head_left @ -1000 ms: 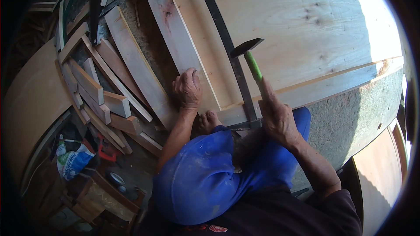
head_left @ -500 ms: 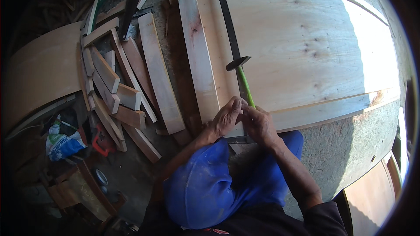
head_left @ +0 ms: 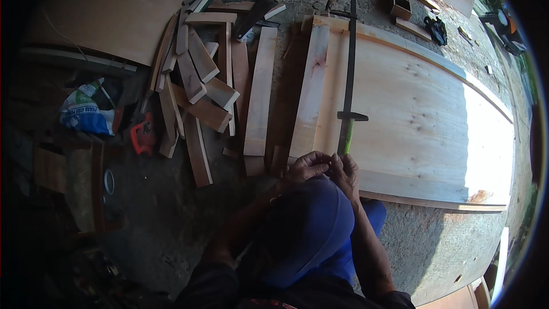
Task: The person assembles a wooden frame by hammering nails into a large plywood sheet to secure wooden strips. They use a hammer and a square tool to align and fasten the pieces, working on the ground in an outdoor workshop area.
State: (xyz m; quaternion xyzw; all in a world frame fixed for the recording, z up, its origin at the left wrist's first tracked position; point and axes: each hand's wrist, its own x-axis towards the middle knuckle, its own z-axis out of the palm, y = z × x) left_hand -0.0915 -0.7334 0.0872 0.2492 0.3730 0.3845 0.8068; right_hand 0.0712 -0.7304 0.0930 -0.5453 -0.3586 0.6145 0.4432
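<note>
A hammer [head_left: 347,142] with a dark head and a bright green handle overlaps the black metal bar of a long clamp [head_left: 350,57]. My right hand [head_left: 345,176] is closed around the lower part of its handle, most of which the hand hides. Close against it, my left hand [head_left: 309,166] has its fingers pinched together; whatever is between them is too small to make out. Both hands are above my raised blue-clad knee [head_left: 317,217], at the near left corner of a large framed plywood panel [head_left: 412,120]. A pale plank [head_left: 313,86] runs along the panel's left side.
Loose boards [head_left: 206,63] lie heaped to the left, with a handsaw [head_left: 257,14] at their far end. A red-handled saw [head_left: 143,135] and a blue-and-white bag [head_left: 88,109] are farther left. A wooden box [head_left: 400,3] and black bag [head_left: 436,30] lie beyond the panel.
The view has turned, so the panel and boards appear farther right and lower. My hands remain close together by the panel's corner, and the hammer points more nearly straight away from me.
</note>
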